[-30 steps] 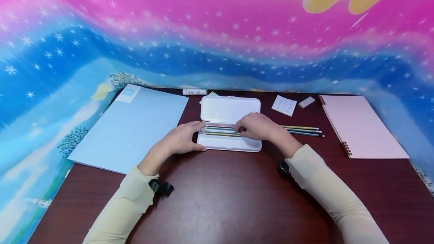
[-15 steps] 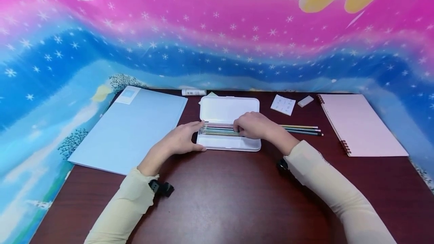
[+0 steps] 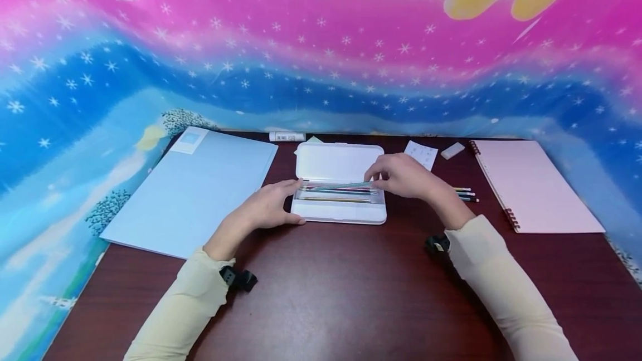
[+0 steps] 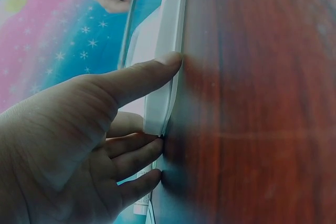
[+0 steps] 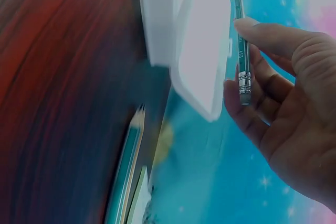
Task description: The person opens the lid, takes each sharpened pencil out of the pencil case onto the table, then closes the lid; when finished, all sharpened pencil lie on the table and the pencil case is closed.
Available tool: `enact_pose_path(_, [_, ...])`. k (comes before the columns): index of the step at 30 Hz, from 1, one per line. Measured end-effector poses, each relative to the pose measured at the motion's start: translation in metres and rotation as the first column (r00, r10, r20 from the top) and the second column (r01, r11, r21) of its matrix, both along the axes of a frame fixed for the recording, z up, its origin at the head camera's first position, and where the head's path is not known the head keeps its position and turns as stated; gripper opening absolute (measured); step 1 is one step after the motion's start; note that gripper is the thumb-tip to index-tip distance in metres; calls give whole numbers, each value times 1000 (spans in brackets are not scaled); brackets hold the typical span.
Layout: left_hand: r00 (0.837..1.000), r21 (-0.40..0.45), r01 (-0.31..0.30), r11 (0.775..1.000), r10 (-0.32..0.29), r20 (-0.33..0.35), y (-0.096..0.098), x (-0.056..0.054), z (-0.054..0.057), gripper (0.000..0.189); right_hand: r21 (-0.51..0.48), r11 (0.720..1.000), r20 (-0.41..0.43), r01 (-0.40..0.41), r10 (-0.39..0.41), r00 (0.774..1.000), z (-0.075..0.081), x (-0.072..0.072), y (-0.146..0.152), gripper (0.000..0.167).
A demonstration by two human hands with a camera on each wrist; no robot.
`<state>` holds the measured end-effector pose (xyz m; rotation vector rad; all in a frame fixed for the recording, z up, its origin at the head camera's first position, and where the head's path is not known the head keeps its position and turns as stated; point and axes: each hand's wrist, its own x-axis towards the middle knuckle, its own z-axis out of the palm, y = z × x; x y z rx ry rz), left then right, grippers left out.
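A white pencil case (image 3: 341,214) lies open in the middle of the table, its lid (image 3: 333,160) tipped back. Several pencils (image 3: 346,200) lie inside it. My left hand (image 3: 268,204) holds the case's left end; in the left wrist view the thumb presses its front side and the fingers bend round the end. With thumb and fingers, my right hand (image 3: 401,174) pinches a green pencil (image 5: 241,51) near its eraser end. That pencil slants over the case, eraser end raised to the right. More pencils (image 3: 466,195) lie on the table beyond the right wrist, partly hidden.
On the left lies a light blue folder (image 3: 200,194). A glue stick (image 3: 287,136) lies at the back edge. Behind the right hand are a square of printed paper (image 3: 423,154) and a white eraser (image 3: 453,150). A pink spiral notebook (image 3: 536,188) is far right.
The right hand has lifted the green pencil's eraser end out of the case and moved right and up with it. The left hand stays at the case.
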<state>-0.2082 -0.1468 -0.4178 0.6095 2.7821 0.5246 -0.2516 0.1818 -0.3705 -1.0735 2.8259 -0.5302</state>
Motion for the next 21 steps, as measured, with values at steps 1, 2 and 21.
enact_pose_path(1, [1000,2,-1,1000,1,0,0,0,0,96,-5,1000,-1,14,-14,1000,0,0,4,14])
enact_pose_path(2, [1000,3,-1,1000,1,0,0,0,1,96,-9,1000,2,28,-28,1000,0,0,8,14])
enact_pose_path(21, [1000,6,7,1000,-7,-10,0,0,1,95,-96,991,-7,96,-98,995,-3,7,54,17])
